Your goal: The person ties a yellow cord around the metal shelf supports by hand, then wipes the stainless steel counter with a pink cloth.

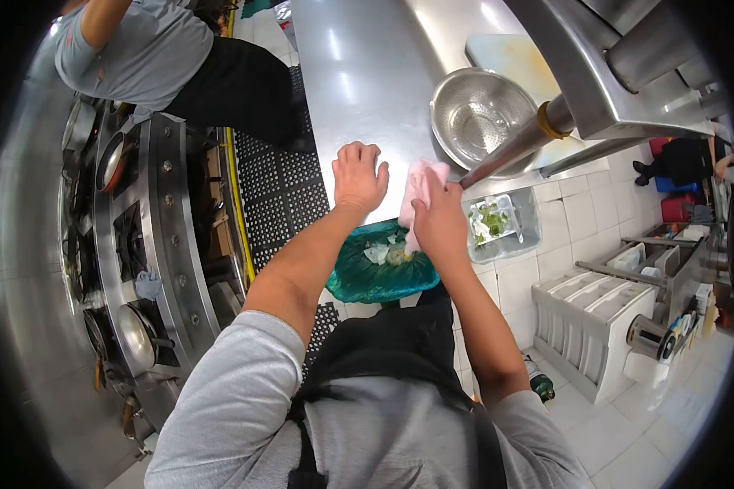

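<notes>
My left hand rests palm down on the steel worktop near its front edge, thumb apart from the fingers, holding nothing. A pink cloth is bunched in my right hand, at the worktop edge beside a slanting metal post. Part of the cloth hangs over the edge above a green plastic bag. Food scraps and white pieces lie inside that bag. Just past my right hand stands a perforated metal colander.
A pale cutting board lies behind the colander. To the right, a clear tub holds green leaves in a tray. A stove with pans runs along the left, where a co-worker stands on the black mat. White bins stand at right.
</notes>
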### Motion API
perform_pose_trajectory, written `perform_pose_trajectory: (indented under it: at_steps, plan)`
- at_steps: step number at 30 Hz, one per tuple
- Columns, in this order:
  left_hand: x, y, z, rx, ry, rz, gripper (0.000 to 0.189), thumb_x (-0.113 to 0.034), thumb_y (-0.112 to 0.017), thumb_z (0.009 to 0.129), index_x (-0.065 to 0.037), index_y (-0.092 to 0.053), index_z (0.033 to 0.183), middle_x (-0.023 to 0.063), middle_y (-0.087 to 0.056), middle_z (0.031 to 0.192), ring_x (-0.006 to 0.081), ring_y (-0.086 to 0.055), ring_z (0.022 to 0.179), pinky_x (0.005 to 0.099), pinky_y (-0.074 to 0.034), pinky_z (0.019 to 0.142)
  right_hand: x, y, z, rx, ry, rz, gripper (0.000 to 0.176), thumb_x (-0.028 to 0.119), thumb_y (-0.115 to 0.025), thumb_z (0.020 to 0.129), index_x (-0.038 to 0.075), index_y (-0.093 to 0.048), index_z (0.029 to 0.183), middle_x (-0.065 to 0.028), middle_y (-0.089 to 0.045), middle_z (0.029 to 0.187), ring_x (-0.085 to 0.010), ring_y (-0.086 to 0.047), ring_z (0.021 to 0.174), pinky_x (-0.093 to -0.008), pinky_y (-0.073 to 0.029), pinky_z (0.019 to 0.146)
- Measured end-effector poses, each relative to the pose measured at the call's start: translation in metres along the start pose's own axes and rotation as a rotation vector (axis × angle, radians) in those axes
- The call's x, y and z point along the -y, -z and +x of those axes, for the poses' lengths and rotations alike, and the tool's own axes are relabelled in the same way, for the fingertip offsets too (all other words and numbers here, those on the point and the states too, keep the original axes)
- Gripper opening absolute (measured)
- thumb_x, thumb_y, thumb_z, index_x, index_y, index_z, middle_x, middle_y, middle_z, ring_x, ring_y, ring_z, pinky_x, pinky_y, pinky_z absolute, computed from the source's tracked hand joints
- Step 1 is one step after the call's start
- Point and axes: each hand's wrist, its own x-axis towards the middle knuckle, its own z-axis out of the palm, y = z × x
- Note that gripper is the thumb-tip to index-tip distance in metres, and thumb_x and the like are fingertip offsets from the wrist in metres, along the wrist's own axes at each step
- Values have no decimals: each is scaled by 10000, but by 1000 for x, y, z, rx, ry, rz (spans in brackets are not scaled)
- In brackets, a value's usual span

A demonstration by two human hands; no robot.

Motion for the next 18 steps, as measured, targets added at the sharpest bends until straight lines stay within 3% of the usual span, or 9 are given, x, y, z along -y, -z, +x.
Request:
perform_pose_trajectory:
  at_steps: [5, 7, 10, 11, 12, 13, 14, 15, 18]
  plan:
    - [5, 0, -1, -9, 10, -60, 304, -235, -684, 874, -118, -640, 1151, 130, -537, 1233, 354, -449, 1248, 501, -371, 1012, 6, -39, 13, 5, -19, -162, 494, 228, -719, 907, 68, -588, 1355, -240, -538, 1187, -421, -654, 1027, -487, -568, 837]
    - [10, 2, -6, -110, -18, -181, 186, -224, -654, 908, -87, -677, 1031, 145, -618, 1112, 361, -519, 1152, 483, -403, 978, 14, -44, 19, 93, -1, -114, 446, 278, -636, 965, 55, -616, 1350, -251, -550, 1207, -421, -652, 1042, -492, -557, 883]
    - [15, 4, -13, -203, 12, -416, 195, -203, -601, 958, -48, -700, 897, 184, -688, 975, 406, -593, 1001, 498, -446, 928, 8, -65, 45, 288, 32, 62, 468, 323, -516, 1027, 19, -627, 1365, -275, -590, 1238, -429, -649, 1078, -481, -516, 977]
    - [9, 5, -28, -231, -23, -504, 217, -204, -592, 964, -29, -720, 962, 195, -700, 1044, 427, -604, 1051, 511, -454, 960, 5, -62, 48, 229, 20, 246, 464, 315, -511, 1034, 20, -619, 1375, -275, -594, 1252, -425, -642, 1099, -467, -505, 992]
    - [7, 3, -42, -179, -216, -428, 265, -205, -586, 963, -6, -720, 1074, 215, -705, 1105, 440, -615, 1117, 494, -459, 1009, 2, -59, 42, 174, 4, 431, 461, 307, -506, 1041, 20, -610, 1386, -276, -598, 1265, -421, -635, 1120, -453, -494, 1006]
    - [-3, -3, -56, -95, -206, -487, 403, -220, -594, 947, 5, -641, 1278, 233, -631, 1315, 424, -545, 1292, 525, -399, 1104, -1, -56, 35, 120, -10, 616, 458, 299, -502, 1048, 20, -602, 1396, -276, -602, 1278, -418, -628, 1141, -439, -483, 1021]
    - [-27, 8, -75, 75, -171, -283, 592, -229, -616, 920, -10, -494, 1456, 206, -470, 1528, 385, -392, 1465, 600, -303, 1166, -4, -48, 23, 38, 15, 543, 452, 291, -495, 1058, 17, -592, 1404, -271, -598, 1297, -406, -609, 1177, -423, -466, 1040]
    - [-35, 6, -82, 172, -227, -182, 730, -217, -643, 893, -37, -376, 1548, 168, -336, 1629, 338, -254, 1550, 645, -214, 1198, -8, -38, 7, -44, 40, 472, 446, 283, -488, 1068, 14, -583, 1412, -266, -595, 1316, -394, -589, 1213, -408, -448, 1058]
    - [-38, 2, -89, 255, -302, 46, 780, -275, -724, 859, -151, -396, 1555, 120, -347, 1630, 325, -275, 1542, 634, -217, 1208, -23, -17, -40, -50, 46, 344, 406, 223, -527, 1059, -8, -576, 1388, -243, -582, 1328, -377, -543, 1275, -430, -434, 1077]
